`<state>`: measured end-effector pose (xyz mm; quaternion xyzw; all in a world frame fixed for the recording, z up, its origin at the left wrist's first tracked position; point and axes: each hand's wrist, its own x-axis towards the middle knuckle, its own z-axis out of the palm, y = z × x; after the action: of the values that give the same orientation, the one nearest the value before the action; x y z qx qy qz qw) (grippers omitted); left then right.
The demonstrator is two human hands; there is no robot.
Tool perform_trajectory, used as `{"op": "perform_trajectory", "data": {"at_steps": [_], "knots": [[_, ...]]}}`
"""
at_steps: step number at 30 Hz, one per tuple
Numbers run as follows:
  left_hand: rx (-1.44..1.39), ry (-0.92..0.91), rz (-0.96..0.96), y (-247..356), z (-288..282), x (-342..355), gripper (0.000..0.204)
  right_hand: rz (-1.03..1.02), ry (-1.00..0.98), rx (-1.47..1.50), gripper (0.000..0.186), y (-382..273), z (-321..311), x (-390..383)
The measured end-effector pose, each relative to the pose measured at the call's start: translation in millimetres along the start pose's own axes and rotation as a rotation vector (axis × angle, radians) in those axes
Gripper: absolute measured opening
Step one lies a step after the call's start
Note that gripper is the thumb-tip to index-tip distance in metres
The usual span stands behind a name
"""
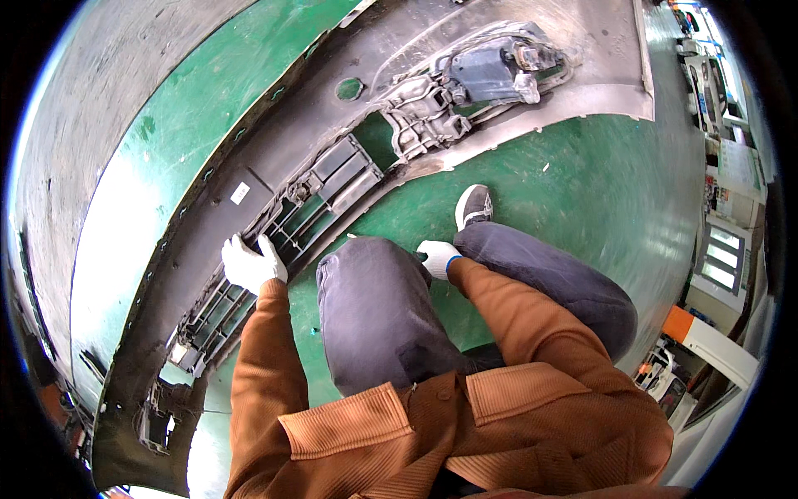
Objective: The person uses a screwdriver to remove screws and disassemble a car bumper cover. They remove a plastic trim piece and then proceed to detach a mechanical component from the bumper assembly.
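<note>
A large dirty grey car bumper cover point(283, 150) lies inner side up, running from lower left to upper right. My left hand point(253, 262), in a white glove, rests on its black slatted grille point(220, 320), with thumb and fingers apart. Close to my bent knee is my right hand point(437, 259), gloved in white with a blue cuff. Its fingers are curled in, and a small dark bit shows at the tips that I cannot make out. Beside the grille sits a black rectangular panel point(345, 170). Farther up are a grey plastic bracket point(424, 116) and a dark box-shaped part point(490, 71).
The bumper lies on a glossy green floor point(573, 175), with a grey floor area point(141, 66) at the far left. My shoe point(474, 205) stands near the bumper's edge. Along the right are an orange-and-white post point(706, 337) and cluttered shelving with a white cabinet point(721, 262).
</note>
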<state>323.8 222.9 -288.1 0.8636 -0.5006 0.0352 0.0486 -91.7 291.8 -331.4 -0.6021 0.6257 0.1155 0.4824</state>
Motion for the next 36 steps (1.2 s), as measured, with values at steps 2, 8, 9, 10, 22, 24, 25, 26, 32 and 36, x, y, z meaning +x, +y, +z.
{"op": "perform_trajectory", "data": {"at_steps": [2,8,9,10,22,24,25,26,32,36], "knots": [[-0.009,-0.002,0.004,3.0,-0.5,0.4,0.06,-0.012,0.029,0.009,0.036,4.0,3.5,2.4],[-0.015,-0.003,-0.008,1.4,-1.0,1.6,0.058,0.055,0.076,-0.084,0.04,-17.9,-11.6,-0.9],[-0.011,0.007,-0.001,0.9,0.3,1.7,0.058,0.047,0.083,-0.102,0.038,-20.3,-14.1,-1.9],[-0.007,0.018,0.007,0.0,3.3,1.0,0.058,0.054,0.048,-0.094,0.034,-22.1,-17.7,-2.4],[-0.009,0.007,0.007,3.2,-0.6,1.0,0.058,0.021,0.336,0.764,0.021,3.1,-111.5,27.6],[-0.013,-0.002,-0.003,2.7,-1.6,0.9,0.058,0.053,0.317,0.633,0.024,-2.1,-120.9,33.5],[-0.017,-0.006,-0.007,3.1,-2.1,0.5,0.058,0.021,0.356,0.566,0.026,-4.7,-120.5,31.8],[-0.014,-0.003,-0.004,2.9,-2.0,-0.1,0.058,-0.014,0.396,0.497,0.027,-8.3,-120.9,29.9],[-0.024,0.03,0.043,-1.4,3.7,-3.6,0.058,-0.016,0.48,0.211,0.032,-37.8,-140.4,1.0],[-0.105,0.043,0.086,-20.2,9.4,-2.6,0.056,0.014,0.415,0.122,0.037,-42.6,-157.9,1.4]]}}
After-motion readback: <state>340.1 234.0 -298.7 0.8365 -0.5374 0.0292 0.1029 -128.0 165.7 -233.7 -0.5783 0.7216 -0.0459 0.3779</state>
